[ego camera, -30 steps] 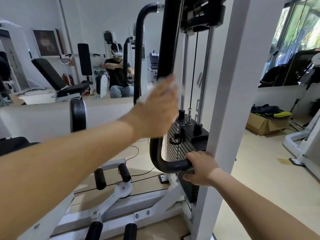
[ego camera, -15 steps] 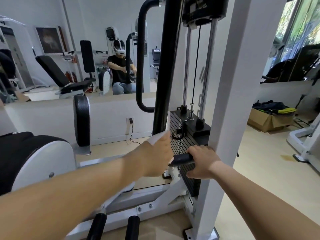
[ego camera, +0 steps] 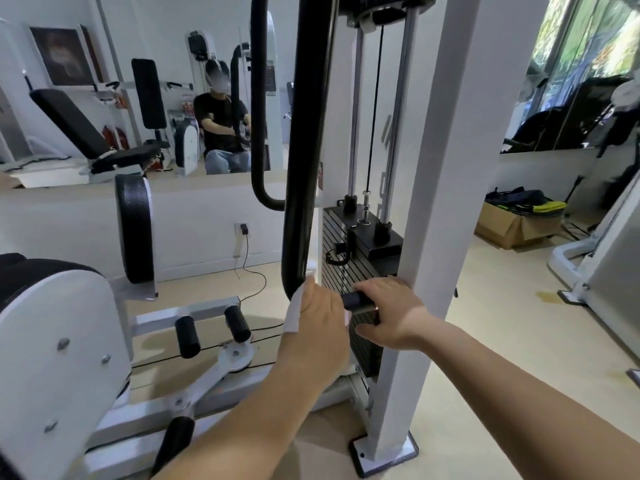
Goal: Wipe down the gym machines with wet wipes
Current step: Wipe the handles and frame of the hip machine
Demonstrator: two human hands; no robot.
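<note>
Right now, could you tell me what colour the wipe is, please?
White; the wipe shows in the head view, in the left hand.

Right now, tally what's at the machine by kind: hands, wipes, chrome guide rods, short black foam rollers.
hands: 2 (left, right)
wet wipe: 1
chrome guide rods: 2
black foam rollers: 3
Total: 8
</note>
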